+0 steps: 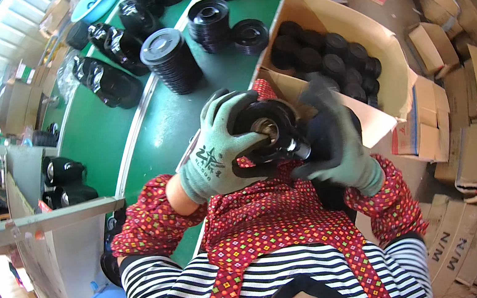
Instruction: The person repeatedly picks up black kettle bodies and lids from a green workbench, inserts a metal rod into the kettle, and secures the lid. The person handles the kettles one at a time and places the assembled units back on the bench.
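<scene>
My left hand point(222, 145), in a green glove with dark fingertips, is closed round a glossy black round part point(261, 153). This part has a metallic-looking centre and a short stub pointing right. It is held tilted above my lap, and the fingers cover much of its rim. My right hand point(347, 147), gloved the same way, is just right of the part, its thumb and fingers spread apart. Its fingers are smeared by motion. Behind and below that hand lies a dark shape point(327, 194) that I cannot make out.
A green worktable point(152, 134) carries a stack of black discs point(172, 63), a second stack point(209, 25), and several glossy black housings point(109, 82). To the right, an open carton point(389, 56) holds several black round pieces. More cardboard boxes point(470, 137) lie beyond it.
</scene>
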A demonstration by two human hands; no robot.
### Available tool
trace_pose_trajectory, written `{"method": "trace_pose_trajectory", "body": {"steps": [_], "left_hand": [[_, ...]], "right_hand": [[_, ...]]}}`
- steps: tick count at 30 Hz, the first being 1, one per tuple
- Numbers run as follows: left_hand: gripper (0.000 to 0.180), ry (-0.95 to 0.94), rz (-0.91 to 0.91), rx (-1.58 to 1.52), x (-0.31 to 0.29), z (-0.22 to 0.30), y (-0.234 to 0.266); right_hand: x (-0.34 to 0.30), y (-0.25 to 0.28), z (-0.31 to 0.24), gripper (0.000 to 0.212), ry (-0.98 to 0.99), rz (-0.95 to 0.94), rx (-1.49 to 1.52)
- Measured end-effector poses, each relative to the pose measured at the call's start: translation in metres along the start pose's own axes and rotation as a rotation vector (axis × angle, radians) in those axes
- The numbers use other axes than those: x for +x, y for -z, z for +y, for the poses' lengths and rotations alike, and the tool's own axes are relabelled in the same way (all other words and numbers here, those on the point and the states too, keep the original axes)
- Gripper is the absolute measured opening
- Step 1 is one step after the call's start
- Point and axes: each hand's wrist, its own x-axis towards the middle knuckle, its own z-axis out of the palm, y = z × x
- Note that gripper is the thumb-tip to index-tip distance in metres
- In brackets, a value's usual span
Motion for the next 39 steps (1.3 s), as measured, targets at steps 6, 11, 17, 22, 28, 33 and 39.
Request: {"method": "trace_pose_trajectory", "body": {"steps": [6,11,17,22,28,33,39], "left_hand": [[0.073,0.229,0.308,-0.312,-0.048,0.038,-0.057],[0.091,0.382,0.183,-0.553,-0.116,-0.002,-0.072],[0.118,0.779,-0.186,0.454,-0.179,-0.125,-0.06],[0.087,0.749,-0.211,-0.029,-0.182,-0.146,-0.053],[0.068,1.02,0.083,-0.737,-0.061,-0.091,-0.025],[0.068,0.615,-0.133,-0.507,0.019,-0.041,0.011],[0.077,0.5,-0.317,-0.692,0.091,-0.021,0.029]], "right_hand": [[-0.052,-0.001,0.111,0.053,-0.457,0.285,0.546],[-0.016,0.037,0.096,0.028,-0.292,0.265,-0.096],[0.003,-0.02,0.059,0.039,-0.084,-0.075,-0.588],[-0.009,-0.013,0.039,0.041,-0.115,-0.134,-0.436],[0.012,0.01,0.058,0.03,-0.31,-0.131,0.056],[0.079,0.032,0.051,0.044,0.323,-0.012,-0.337],[0.098,0.006,0.139,0.03,0.164,-0.221,0.052]]}}
